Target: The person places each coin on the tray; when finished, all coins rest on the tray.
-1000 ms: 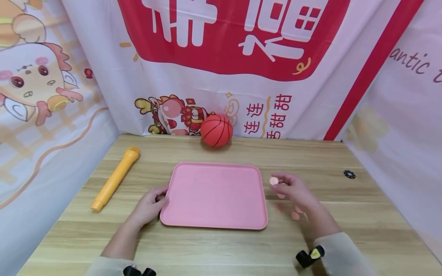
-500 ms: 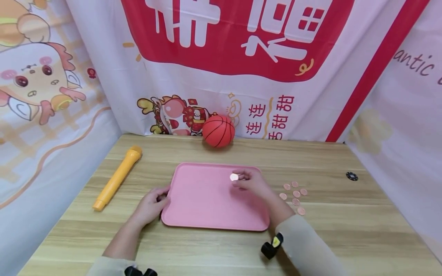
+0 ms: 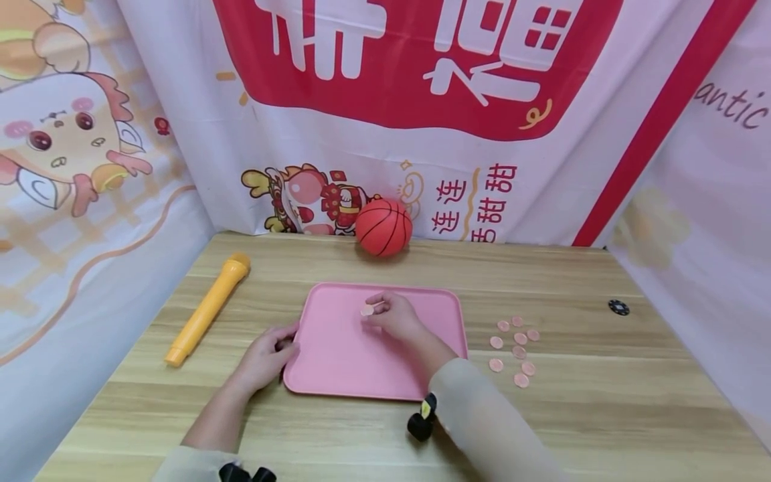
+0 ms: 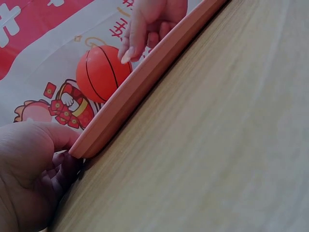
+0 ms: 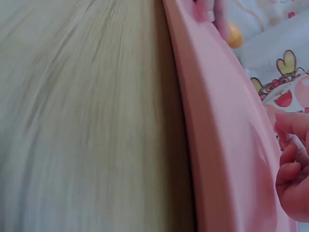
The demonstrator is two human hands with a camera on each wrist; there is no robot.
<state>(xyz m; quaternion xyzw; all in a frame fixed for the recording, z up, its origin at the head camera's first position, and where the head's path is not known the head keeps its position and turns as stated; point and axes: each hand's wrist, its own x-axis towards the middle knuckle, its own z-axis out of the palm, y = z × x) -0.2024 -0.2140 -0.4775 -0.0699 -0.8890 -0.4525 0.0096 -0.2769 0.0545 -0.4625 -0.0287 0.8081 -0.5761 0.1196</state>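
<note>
a: where is the work right now?

b: the right hand (image 3: 394,316) is over the flat pink plastic tray (image 3: 337,365), pinching a small pale pink round chip (image 3: 367,310) between thumb and fingertips, above the tray's far middle. i'd judge this the placing step.

a: and the left hand (image 3: 265,355)?

b: it grips the tray's near left corner, fingers curled at the rim, thumb on top.

a: is the chip touching the tray?

b: hard to tell; the right wrist view is blurred. it looks just above.

a: what does the next move call for?

b: probably lowering and loosening the pinch. the other small pink round chips (image 3: 517,349) lie on the light wooden table (image 3: 602,402), right of the tray.
</note>
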